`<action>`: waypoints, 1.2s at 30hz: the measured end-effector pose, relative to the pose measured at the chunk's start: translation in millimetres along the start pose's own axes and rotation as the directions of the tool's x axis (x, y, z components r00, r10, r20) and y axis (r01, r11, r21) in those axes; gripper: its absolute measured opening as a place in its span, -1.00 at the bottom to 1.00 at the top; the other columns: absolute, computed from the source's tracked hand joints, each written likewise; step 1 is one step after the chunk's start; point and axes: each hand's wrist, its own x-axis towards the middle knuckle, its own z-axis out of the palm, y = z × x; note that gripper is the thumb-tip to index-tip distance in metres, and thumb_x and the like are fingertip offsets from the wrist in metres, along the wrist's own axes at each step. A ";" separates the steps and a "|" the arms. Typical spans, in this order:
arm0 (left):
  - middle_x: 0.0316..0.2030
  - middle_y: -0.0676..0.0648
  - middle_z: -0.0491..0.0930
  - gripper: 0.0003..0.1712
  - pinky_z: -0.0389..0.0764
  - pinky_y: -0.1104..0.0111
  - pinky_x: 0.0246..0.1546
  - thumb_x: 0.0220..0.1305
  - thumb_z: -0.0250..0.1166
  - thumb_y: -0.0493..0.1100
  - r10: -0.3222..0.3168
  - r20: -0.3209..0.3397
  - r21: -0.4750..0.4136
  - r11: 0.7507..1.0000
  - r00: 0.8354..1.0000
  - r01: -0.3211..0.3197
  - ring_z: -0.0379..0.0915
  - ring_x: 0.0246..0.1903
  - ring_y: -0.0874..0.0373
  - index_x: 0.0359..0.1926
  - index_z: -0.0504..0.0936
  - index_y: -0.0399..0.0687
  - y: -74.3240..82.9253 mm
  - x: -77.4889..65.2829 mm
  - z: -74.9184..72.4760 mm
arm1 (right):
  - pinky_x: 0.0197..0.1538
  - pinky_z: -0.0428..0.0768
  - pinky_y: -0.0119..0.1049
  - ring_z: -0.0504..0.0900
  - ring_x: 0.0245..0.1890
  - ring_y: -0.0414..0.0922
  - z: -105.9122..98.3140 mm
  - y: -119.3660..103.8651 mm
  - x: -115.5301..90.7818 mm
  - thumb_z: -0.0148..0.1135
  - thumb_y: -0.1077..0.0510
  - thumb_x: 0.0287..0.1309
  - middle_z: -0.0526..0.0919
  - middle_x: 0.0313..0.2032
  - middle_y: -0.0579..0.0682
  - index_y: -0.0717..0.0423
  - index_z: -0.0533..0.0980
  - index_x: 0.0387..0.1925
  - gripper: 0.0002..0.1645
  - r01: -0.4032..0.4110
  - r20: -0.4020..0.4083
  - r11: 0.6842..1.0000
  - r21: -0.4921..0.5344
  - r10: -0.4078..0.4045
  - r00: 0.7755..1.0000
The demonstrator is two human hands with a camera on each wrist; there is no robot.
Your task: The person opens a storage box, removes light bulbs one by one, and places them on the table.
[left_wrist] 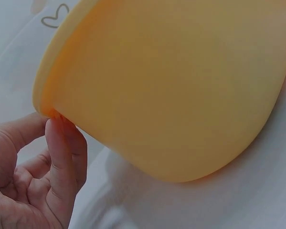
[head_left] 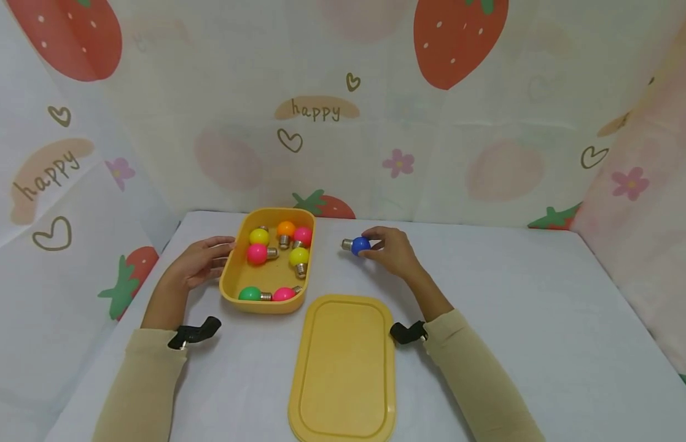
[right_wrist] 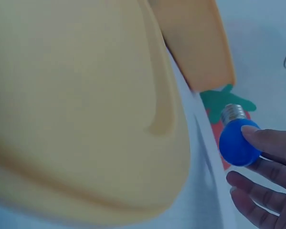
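Eight light bulbs (head_left: 361,246), one box (head_left: 277,270), one lid (head_left: 345,368)

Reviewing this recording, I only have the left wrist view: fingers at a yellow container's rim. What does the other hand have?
Observer: The right hand holds a blue bulb.
Operator: And inside the container?
Observer: Seven bulbs are visible there, in pink, yellow, orange and green.
Operator: What lies between the two forearms?
Observer: A flat yellow lid.
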 end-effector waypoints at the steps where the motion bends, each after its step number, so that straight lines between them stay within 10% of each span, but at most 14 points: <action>1: -0.09 0.13 0.59 -0.20 0.66 0.45 -0.05 0.37 0.34 0.10 -0.002 -0.002 0.003 1.000 1.000 0.002 0.56 -0.13 0.18 0.48 0.26 -0.05 -0.2 0.1 0.2 | -0.13 0.72 -0.20 0.74 -0.13 0.04 -0.1 1.8 0.0 0.52 0.20 0.11 0.72 0.02 0.12 0.20 0.64 0.07 -0.54 -0.009 0.005 1.000 0.001 0.009 1.000; 36: 0.08 0.02 0.47 -0.15 0.64 0.41 0.02 0.38 0.33 0.10 -0.016 0.015 0.009 1.000 1.000 0.016 0.50 -0.02 0.12 0.53 0.19 -0.06 -0.1 2.2 -0.9 | -0.05 0.72 -0.10 0.71 -0.05 0.08 -16.1 -4.3 -1.3 0.47 0.12 0.19 0.69 0.08 0.16 0.24 0.59 0.14 -0.48 -0.038 0.022 0.998 -0.050 0.040 0.999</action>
